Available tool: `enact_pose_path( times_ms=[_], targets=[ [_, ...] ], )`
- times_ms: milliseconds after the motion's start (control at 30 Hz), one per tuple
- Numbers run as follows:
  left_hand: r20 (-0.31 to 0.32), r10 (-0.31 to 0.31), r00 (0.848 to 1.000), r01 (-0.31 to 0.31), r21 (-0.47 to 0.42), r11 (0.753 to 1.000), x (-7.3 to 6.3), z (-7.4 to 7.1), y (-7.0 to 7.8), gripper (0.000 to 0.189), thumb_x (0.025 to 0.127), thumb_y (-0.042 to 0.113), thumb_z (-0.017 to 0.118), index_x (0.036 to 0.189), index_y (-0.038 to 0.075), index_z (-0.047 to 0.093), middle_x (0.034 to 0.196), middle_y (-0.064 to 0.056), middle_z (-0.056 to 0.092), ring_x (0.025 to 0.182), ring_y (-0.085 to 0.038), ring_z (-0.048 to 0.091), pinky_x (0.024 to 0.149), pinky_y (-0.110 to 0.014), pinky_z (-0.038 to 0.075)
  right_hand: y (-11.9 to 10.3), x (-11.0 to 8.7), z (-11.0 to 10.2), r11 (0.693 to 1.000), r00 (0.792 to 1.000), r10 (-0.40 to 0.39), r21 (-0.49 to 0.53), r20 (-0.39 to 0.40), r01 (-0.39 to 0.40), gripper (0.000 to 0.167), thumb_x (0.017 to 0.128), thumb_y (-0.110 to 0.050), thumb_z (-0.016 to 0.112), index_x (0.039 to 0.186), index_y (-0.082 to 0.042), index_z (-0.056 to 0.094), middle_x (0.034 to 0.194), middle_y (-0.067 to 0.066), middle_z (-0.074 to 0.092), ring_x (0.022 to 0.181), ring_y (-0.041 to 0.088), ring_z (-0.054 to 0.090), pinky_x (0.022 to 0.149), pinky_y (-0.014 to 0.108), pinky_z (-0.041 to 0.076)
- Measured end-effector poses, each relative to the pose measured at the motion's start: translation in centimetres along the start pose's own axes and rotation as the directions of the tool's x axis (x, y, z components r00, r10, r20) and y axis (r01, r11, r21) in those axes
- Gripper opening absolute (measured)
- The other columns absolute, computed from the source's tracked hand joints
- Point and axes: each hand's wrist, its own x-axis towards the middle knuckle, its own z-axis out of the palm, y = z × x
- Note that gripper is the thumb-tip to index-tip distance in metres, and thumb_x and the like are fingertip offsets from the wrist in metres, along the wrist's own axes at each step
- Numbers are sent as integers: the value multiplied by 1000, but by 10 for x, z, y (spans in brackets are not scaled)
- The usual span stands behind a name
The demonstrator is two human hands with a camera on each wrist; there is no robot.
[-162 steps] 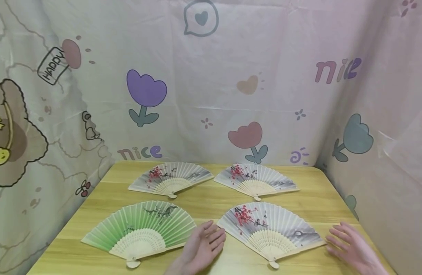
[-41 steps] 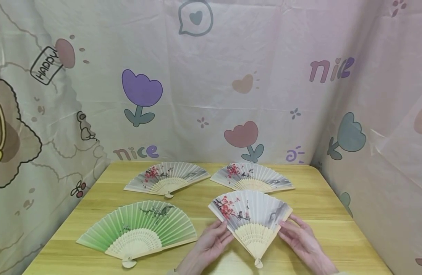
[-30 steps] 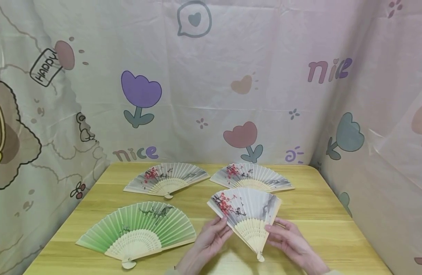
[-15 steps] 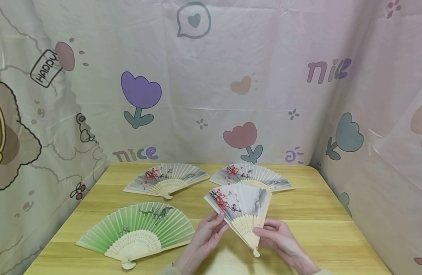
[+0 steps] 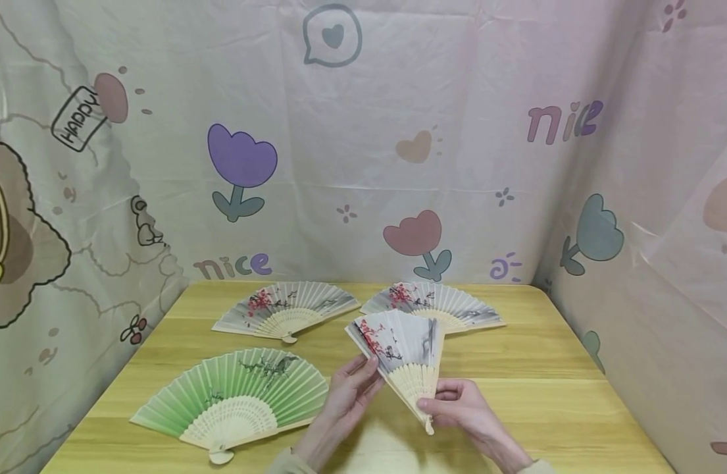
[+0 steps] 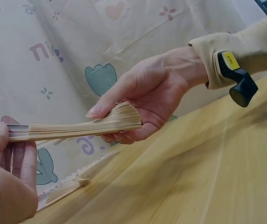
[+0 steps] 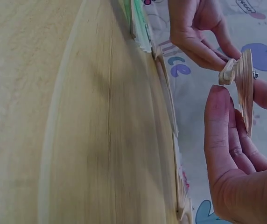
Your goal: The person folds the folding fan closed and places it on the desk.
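Observation:
A half-folded grey-white folding fan (image 5: 406, 342) with red blossoms and pale wooden ribs is held above the table, tilted to the left. My left hand (image 5: 347, 398) pinches its left outer rib between thumb and fingers. Lower down, my right hand (image 5: 465, 413) grips the right edge close to the pivot. Seen in the left wrist view, the fan's ribs (image 6: 77, 130) are stacked tightly edge-on. To the left a green fan (image 5: 229, 388) lies spread, partly behind my left forearm. Two more blossom fans lie spread at the back: one left (image 5: 286, 309), one right (image 5: 458, 309), partly covered by the held fan.
The wooden table (image 5: 535, 421) extends to a printed cloth backdrop (image 5: 339, 131) at the back and both sides. Bare wood shows at the right and between the fans.
The blossom fan, spread on the table earlier, was lifted by both hands and partly folded. Its right edge has swung leftwards with my right hand, narrowing it further; both hands shifted slightly left.

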Motion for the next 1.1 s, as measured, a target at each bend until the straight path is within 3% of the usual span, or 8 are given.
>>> enact_pose_path(
  times_ms=[100,200,367,600,833,1100],
  targets=[
    [-7,13,1000,-13,45,999,1,-1,1,23,95,5,65,118,6,64,104,-3,75,98,-13,74,98,-27,60,0,2,3,999,1000,-4,-36,-6,4,33,86,-9,77,111,10,67,84,-6,76,77,6,70,69,20,62],
    [-10,29,1000,-28,83,996,1,0,2,22,95,4,66,117,5,64,103,-2,73,97,-12,74,97,-27,61,1,3,7,997,1000,-10,-76,-16,9,27,84,-10,78,104,5,69,81,-8,75,74,3,67,65,17,59],
    [-8,41,999,-40,114,993,2,2,3,22,94,3,66,116,3,64,102,-2,73,95,-12,74,96,-28,62,1,4,10,993,999,-21,-114,-36,17,26,84,-11,79,100,8,69,79,-9,72,70,3,64,61,16,57],
    [3,25,1000,-25,165,986,5,-1,5,19,93,7,69,113,6,66,99,1,75,95,-11,73,98,-29,61,1,5,13,993,1000,-15,-116,19,17,22,85,-10,77,98,6,69,79,-7,71,70,4,64,64,18,59],
    [-2,38,999,-36,208,977,5,0,7,19,94,9,69,113,5,66,97,3,75,94,-10,72,97,-30,62,2,9,19,988,995,-70,-133,71,79,38,85,-10,77,103,20,63,78,-10,72,68,2,62,60,14,54],
    [-3,39,999,-37,258,965,8,-3,7,17,93,8,70,110,4,68,94,4,75,92,-9,71,96,-28,62,3,10,23,980,993,-85,-173,82,98,41,85,-12,78,100,22,61,75,-11,70,66,0,61,60,14,53]
  ],
)
